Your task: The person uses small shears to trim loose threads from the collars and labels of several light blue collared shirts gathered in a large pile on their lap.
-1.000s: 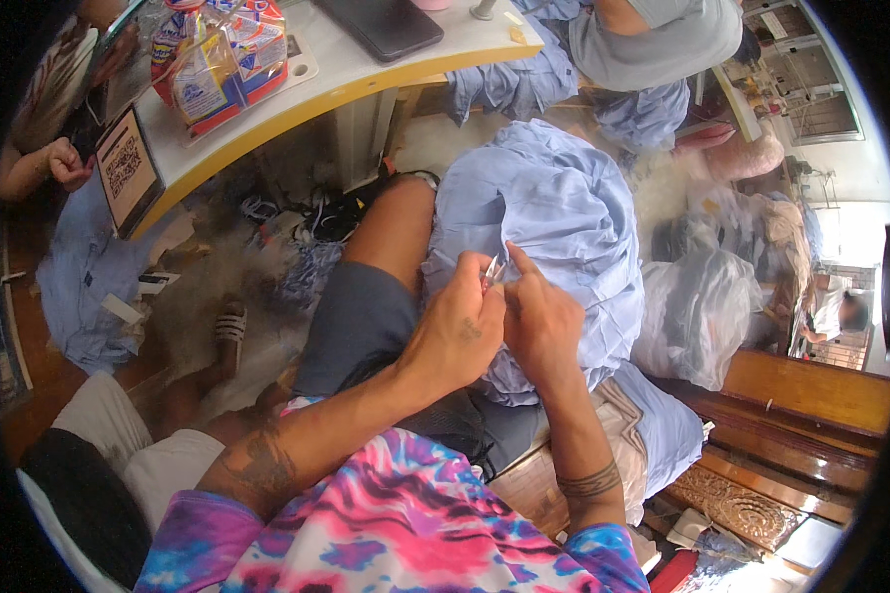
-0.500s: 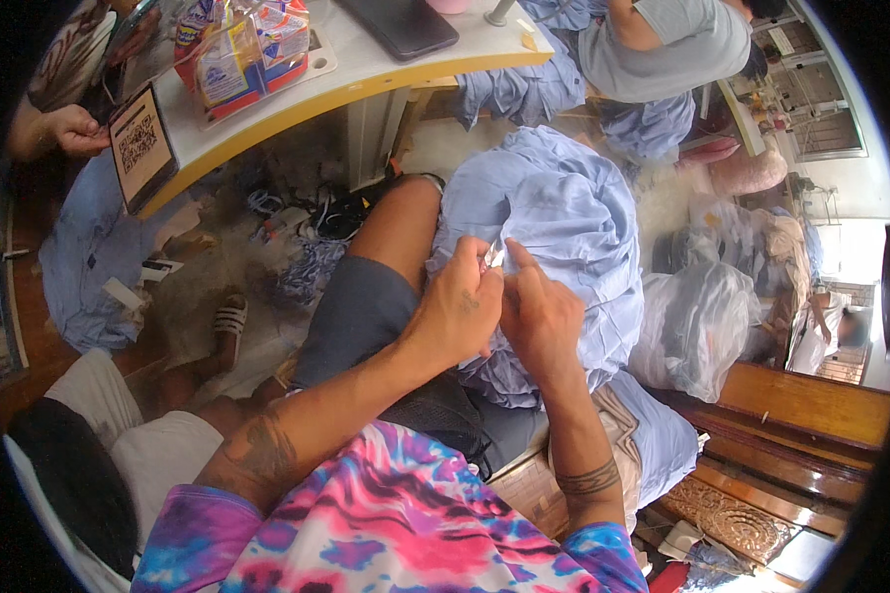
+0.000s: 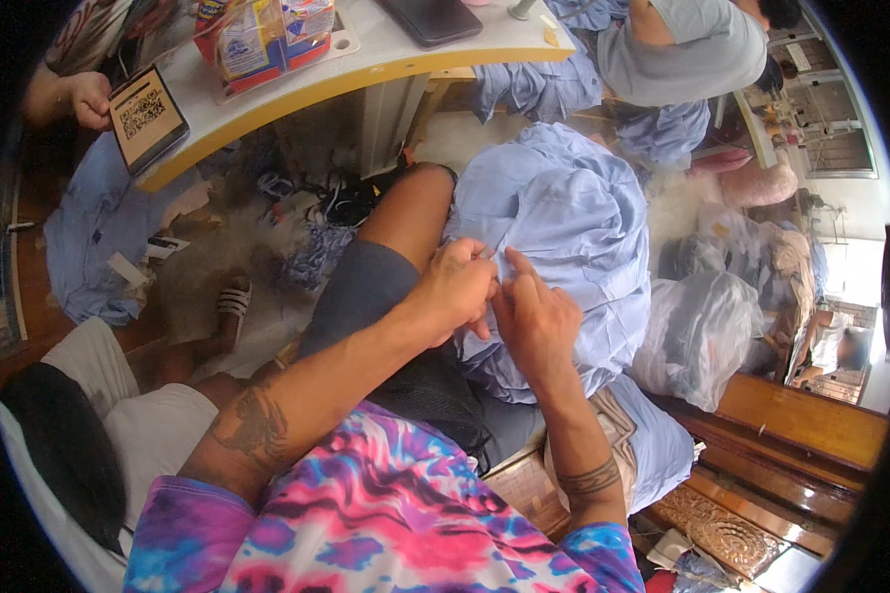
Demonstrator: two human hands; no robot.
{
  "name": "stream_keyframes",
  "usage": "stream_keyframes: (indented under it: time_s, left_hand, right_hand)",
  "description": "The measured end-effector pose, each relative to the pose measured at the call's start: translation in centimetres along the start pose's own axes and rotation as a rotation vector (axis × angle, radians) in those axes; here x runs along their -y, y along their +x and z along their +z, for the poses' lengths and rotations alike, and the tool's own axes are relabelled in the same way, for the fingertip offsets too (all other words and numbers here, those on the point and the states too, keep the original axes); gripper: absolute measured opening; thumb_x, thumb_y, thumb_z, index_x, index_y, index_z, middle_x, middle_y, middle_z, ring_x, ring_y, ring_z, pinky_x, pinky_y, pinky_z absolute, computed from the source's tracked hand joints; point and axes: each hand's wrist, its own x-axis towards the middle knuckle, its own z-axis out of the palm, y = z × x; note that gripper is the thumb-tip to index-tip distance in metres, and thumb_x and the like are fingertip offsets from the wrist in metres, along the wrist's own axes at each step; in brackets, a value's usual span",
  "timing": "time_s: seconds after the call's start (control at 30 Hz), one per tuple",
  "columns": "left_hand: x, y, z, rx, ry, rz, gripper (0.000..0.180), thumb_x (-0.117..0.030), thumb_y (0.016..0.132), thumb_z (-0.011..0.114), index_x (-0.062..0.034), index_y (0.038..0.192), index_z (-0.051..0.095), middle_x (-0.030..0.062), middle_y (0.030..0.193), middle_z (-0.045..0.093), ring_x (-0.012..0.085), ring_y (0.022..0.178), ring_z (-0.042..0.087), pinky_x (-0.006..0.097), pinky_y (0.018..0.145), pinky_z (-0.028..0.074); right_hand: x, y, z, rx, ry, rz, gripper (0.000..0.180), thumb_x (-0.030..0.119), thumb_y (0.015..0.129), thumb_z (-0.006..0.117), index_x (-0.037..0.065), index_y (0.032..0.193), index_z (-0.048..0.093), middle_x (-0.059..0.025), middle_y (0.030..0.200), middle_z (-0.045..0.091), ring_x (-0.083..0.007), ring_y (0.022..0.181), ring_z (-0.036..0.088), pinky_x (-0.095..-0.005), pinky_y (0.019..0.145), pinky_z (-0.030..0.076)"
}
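Rolled over since the earlier frame: my left hand (image 3: 458, 287), fingers curled, at the near-left edge of the blue cloth (image 3: 574, 222) heaped ahead; my right hand (image 3: 541, 321), nearer its middle, index at a fold running away; either grip's contents, cannot tell.

One left hand (image 3: 455, 290), one right hand (image 3: 542, 318), one blue lap bundle (image 3: 574, 212), one white desk (image 3: 381, 54), one striped sandal (image 3: 232, 300).

The left hand (image 3: 462, 287), fingers curled, and the right hand (image 3: 544, 321), index finger extended, are close together over bunched blue cloth (image 3: 588, 222) beside the left knee (image 3: 410, 203). A phone (image 3: 432, 22) and packets (image 3: 272, 44) lie on the bench (image 3: 384, 51) ahead; a clear plastic bag (image 3: 702, 331) sits to the right.
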Motion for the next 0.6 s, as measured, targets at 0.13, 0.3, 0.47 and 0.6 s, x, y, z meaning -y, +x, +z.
stream_keyframes:
  time_s: [0.13, 0.3, 0.47, 0.6]
  left_hand:
    - [0.3, 0.7, -0.2, 0.019, -0.010, 0.056, 0.034, -0.015, 0.099, 0.054, 0.0034, 0.127, 0.050, 0.0036, 0.073, 0.054, 0.0112, 0.042, 0.043, 0.036, 0.038, 0.051]
    - [-1.0, 1.3, -0.1, -0.093, 0.036, 0.095, 0.025, -0.015, 0.099, 0.054, 0.0000, 0.119, 0.055, 0.0023, 0.073, 0.054, 0.0098, 0.043, 0.044, 0.034, 0.037, 0.049]
    - [-3.1, 2.9, -1.0, -0.102, 0.027, 0.059, 0.022, -0.015, 0.099, 0.056, -0.0016, 0.116, 0.056, 0.0019, 0.075, 0.055, 0.0091, 0.044, 0.043, 0.034, 0.038, 0.050]
    - [-4.2, 4.0, -1.0, -0.126, -0.070, 0.040, 0.017, -0.015, 0.098, 0.056, -0.0029, 0.111, 0.057, 0.0025, 0.077, 0.056, 0.0090, 0.045, 0.043, 0.034, 0.039, 0.050]
  right_hand:
    - [0.3, -0.3, 0.3, -0.041, -0.006, 0.002, 0.023, 0.010, 0.082, 0.077, 0.008, 0.080, 0.055, -0.0139, 0.120, 0.076, -0.0214, 0.053, 0.057, -0.0336, 0.053, 0.045]
    - [0.6, -0.4, -0.2, -0.048, -0.006, 0.006, 0.024, 0.011, 0.081, 0.078, 0.008, 0.078, 0.054, -0.0134, 0.118, 0.077, -0.0210, 0.052, 0.055, -0.0329, 0.052, 0.044]
    - [1.4, -0.5, -1.1, -0.035, -0.003, 0.030, 0.025, 0.010, 0.081, 0.078, 0.008, 0.078, 0.054, -0.0138, 0.118, 0.077, -0.0204, 0.049, 0.053, -0.0325, 0.051, 0.043]
    - [1.9, -1.0, -1.8, -0.052, 0.006, 0.016, 0.027, 0.007, 0.079, 0.079, 0.009, 0.076, 0.052, -0.0131, 0.115, 0.078, -0.0192, 0.047, 0.050, -0.0313, 0.048, 0.040]
